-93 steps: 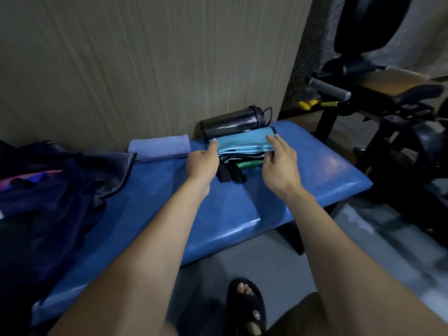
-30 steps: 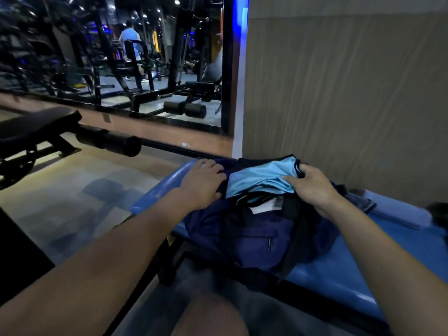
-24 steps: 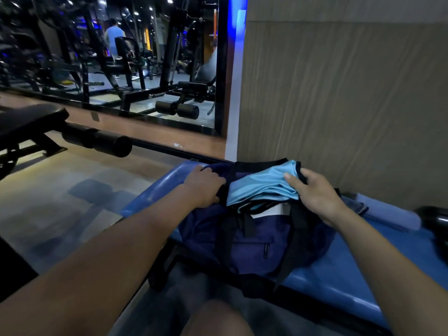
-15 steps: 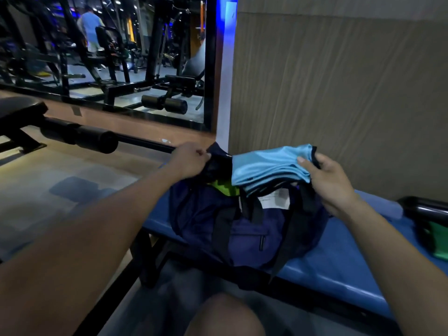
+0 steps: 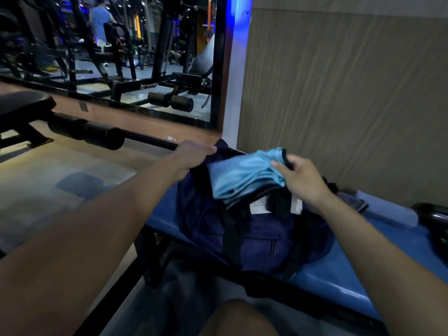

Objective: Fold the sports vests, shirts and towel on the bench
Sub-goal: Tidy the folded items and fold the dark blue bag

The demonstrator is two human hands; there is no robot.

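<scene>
Knee: at the bottom centre of the frame I see my bare knee, nearest the camera, in front of the bench edge.
Bench: the blue padded bench runs from centre frame to the lower right, its dark frame legs below at centre.
Bag: a navy duffel bag sits on the bench at centre frame, black straps down its front, a white label near its top opening.
Left hand: my left hand, left of centre, has its fingers curled over the bag's upper left rim, gripping the fabric there.
Right hand: my right hand, right of centre, pinches the right end of the folded stack, thumb on top, fingers under it.
Folded stack: the light blue folded garment, with a dark trim at its right end, lies on top of the stack at the bag's open mouth, tilted down to the left; I cannot tell what lies beneath it, nor whether it rests on the bag or hangs just above it.
Towel: a pale folded towel lies on the bench at the right, against the wall.
Bottle: a dark bottle shows at the right edge.
Wall: a ribbed tan wall panel fills the upper right.
Mirror: at the upper left a mirror shows gym machines and a person in a blue top.
</scene>
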